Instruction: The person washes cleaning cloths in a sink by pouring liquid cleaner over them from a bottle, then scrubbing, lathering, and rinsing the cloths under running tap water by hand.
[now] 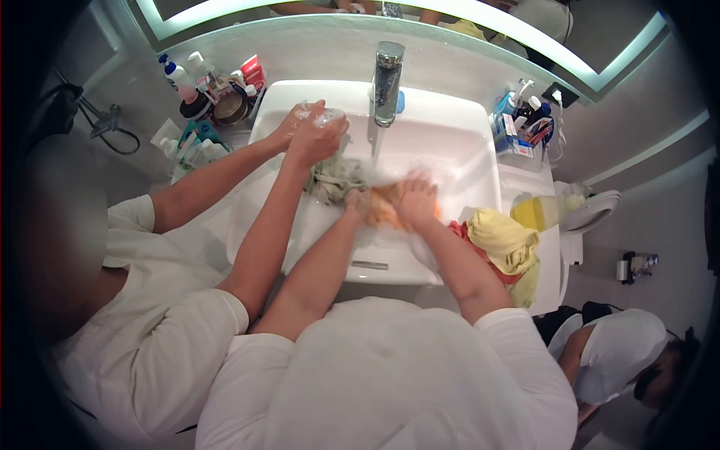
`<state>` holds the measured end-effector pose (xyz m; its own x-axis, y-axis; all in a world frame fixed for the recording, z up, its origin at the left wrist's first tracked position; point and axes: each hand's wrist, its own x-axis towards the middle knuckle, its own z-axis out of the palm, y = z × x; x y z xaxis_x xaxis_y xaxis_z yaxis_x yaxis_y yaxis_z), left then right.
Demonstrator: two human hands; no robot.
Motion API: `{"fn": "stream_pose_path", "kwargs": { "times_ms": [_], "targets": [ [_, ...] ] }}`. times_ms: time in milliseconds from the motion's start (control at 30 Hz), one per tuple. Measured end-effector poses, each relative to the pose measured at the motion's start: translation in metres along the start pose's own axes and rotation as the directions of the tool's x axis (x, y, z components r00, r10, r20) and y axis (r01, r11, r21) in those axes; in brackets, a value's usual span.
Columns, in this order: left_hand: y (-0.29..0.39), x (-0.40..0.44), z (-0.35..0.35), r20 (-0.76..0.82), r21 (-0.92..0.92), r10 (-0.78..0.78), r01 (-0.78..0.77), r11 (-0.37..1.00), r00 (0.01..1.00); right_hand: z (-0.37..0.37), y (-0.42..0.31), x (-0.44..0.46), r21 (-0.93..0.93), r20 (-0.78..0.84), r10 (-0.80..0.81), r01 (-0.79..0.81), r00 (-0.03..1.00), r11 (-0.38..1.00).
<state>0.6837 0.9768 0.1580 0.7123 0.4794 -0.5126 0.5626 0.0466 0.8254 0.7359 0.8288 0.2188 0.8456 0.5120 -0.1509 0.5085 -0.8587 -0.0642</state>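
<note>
Orange cloth (384, 211) blurry, partly under hands (418, 199)

Toiletries (231, 109) cluster below a lit mirror (517, 12); a toilet (595, 212) stands at right, and what looks like a shower fitting (109, 120) hangs left.

A cloth (384, 210) lies in the sink (466, 139) before the faucet (387, 81).

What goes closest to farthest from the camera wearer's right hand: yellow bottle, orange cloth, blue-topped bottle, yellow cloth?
From the right hand:
1. Orange cloth, under it in the sink.
2. Yellow cloth, by the sink's right edge.
3. Yellow bottle, farther right.
4. Blue-topped bottle, far left, behind the sink.
</note>
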Motion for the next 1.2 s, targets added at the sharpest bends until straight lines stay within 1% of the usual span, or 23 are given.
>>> {"fn": "stream_pose_path", "kwargs": {
  "times_ms": [67, 100, 133, 200, 233, 267, 333, 433, 533, 567, 633, 700, 767, 867, 900, 967, 1000, 1033, 1067, 1100, 1133, 1167, 1200],
  "targets": [
    [-0.017, 0.022, 0.004, -0.1, -0.015, -0.003, 0.001, 1.0, 0.995, 0.014, -0.007, -0.013, -0.007, 0.061, -0.302, 0.303, 0.951, 0.953],
    [-0.022, 0.021, 0.006, -0.086, 0.023, 0.064, -0.063, 0.998, 0.994, 0.017, 0.0, -0.01, 0.038, -0.126, -0.349, 0.356, 0.929, 0.934],
    [-0.018, 0.013, 0.005, -0.071, 0.06, 0.131, -0.127, 0.99, 0.989, 0.013, 0.008, -0.007, 0.128, -0.213, -0.224, 0.255, 0.951, 0.959],
    [0.004, -0.014, -0.007, 0.119, 0.215, 0.394, -0.411, 0.886, 0.911, -0.001, 0.018, 0.011, 0.329, -0.351, 0.056, 0.067, 0.935, 0.942],
    [0.017, -0.025, -0.012, 0.188, 0.236, 0.436, -0.471, 0.85, 0.88, 0.0, 0.016, 0.019, 0.428, -0.411, 0.077, 0.118, 0.908, 0.896],
    [0.028, -0.032, -0.014, 0.254, 0.247, 0.457, -0.514, 0.821, 0.852, -0.007, 0.004, 0.015, 0.599, -0.41, 0.107, 0.179, 0.906, 0.781],
    [0.055, -0.039, -0.026, 0.394, 0.271, 0.493, -0.611, 0.744, 0.776, -0.028, -0.036, -0.002, 0.845, -0.387, 0.159, 0.28, 0.908, 0.456],
    [0.089, -0.024, -0.042, 0.545, 0.339, 0.546, -0.762, 0.551, 0.637, -0.021, -0.067, -0.014, 0.836, -0.463, 0.026, 0.427, 0.886, 0.345],
    [0.112, -0.012, -0.04, 0.587, 0.411, 0.624, -0.854, 0.32, 0.516, -0.036, -0.069, -0.018, 0.636, -0.631, -0.029, 0.539, 0.775, 0.551],
    [0.116, -0.008, -0.037, 0.581, 0.43, 0.654, -0.865, 0.259, 0.484, -0.034, -0.06, -0.013, 0.637, -0.6, -0.068, 0.527, 0.797, 0.562],
    [0.121, 0.0, -0.03, 0.561, 0.44, 0.712, -0.881, 0.177, 0.423, -0.023, -0.034, 0.01, 0.624, -0.458, -0.06, 0.369, 0.887, 0.689],
    [0.124, 0.005, -0.029, 0.536, 0.444, 0.741, -0.881, 0.162, 0.406, -0.03, -0.006, 0.02, 0.571, -0.379, -0.005, 0.238, 0.925, 0.785],
    [0.126, 0.007, -0.03, 0.509, 0.436, 0.758, -0.882, 0.18, 0.407, -0.038, 0.008, 0.022, 0.521, -0.426, 0.085, 0.167, 0.901, 0.837],
    [0.124, 0.012, -0.03, 0.454, 0.42, 0.779, -0.875, 0.241, 0.433, -0.049, 0.028, 0.017, 0.653, -0.264, 0.417, -0.156, 0.87, 0.741],
    [0.124, 0.014, -0.032, 0.429, 0.423, 0.786, -0.868, 0.261, 0.445, -0.044, 0.035, 0.016, 0.631, -0.196, 0.354, -0.159, 0.915, 0.759],
    [0.118, 0.015, -0.039, 0.363, 0.438, 0.792, -0.84, 0.32, 0.491, -0.036, 0.028, 0.0, 0.256, -0.306, 0.068, 0.013, 0.95, 0.966],
    [0.115, 0.014, -0.041, 0.332, 0.443, 0.789, -0.824, 0.353, 0.517, -0.032, 0.023, -0.009, 0.044, -0.311, -0.087, 0.105, 0.947, 0.993],
    [0.108, 0.011, -0.042, 0.303, 0.448, 0.773, -0.799, 0.401, 0.558, -0.033, 0.018, -0.014, 0.067, -0.206, -0.178, 0.195, 0.962, 0.978],
    [0.102, 0.008, -0.04, 0.282, 0.457, 0.756, -0.776, 0.435, 0.591, -0.025, 0.014, -0.009, 0.315, -0.29, -0.116, 0.209, 0.95, 0.926],
    [0.095, 0.002, -0.039, 0.264, 0.458, 0.733, -0.75, 0.477, 0.627, -0.013, 0.008, -0.001, 0.538, -0.357, -0.035, 0.236, 0.933, 0.809],
    [0.084, -0.006, -0.037, 0.248, 0.46, 0.699, -0.716, 0.525, 0.671, -0.014, -0.004, 0.004, 0.721, -0.4, 0.057, 0.276, 0.915, 0.636],
    [0.076, -0.011, -0.035, 0.245, 0.451, 0.666, -0.691, 0.565, 0.705, -0.015, -0.018, 0.007, 0.746, -0.541, 0.216, 0.346, 0.813, 0.57],
    [0.069, -0.018, -0.033, 0.246, 0.433, 0.629, -0.664, 0.61, 0.738, -0.028, -0.037, 0.0, 0.801, -0.477, 0.236, 0.309, 0.846, 0.512]
  ]
}}
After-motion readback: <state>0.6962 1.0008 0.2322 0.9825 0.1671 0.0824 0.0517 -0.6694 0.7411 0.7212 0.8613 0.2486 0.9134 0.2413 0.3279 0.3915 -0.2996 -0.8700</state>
